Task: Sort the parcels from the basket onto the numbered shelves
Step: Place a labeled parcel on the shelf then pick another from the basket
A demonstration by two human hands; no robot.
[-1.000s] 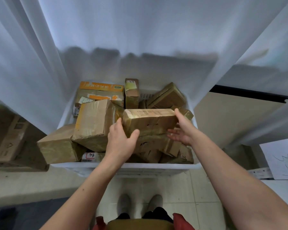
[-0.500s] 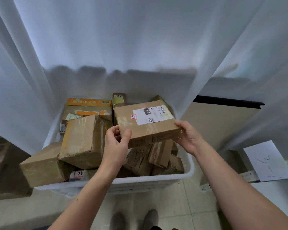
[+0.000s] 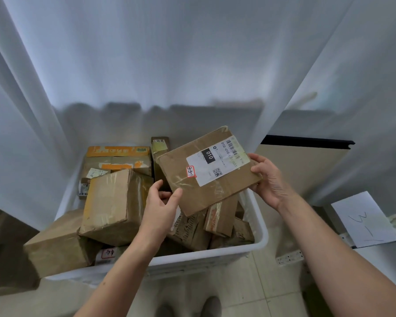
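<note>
Parcel (image 3: 215, 197) swung right and turned since half-second back, label now skewed. Left hand (image 3: 161, 209) grip pinches near-left corner; right hand (image 3: 269, 179) grip holds right edge. Parcel held above basket (image 3: 258, 227), right half. Sticker (image 3: 191, 172) reads 3-3-1.

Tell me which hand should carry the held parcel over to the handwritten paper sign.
Probably right. The right hand grips the parcel by the edge nearest the paper sign; the left hand pinches the opposite corner, farther away.
</note>
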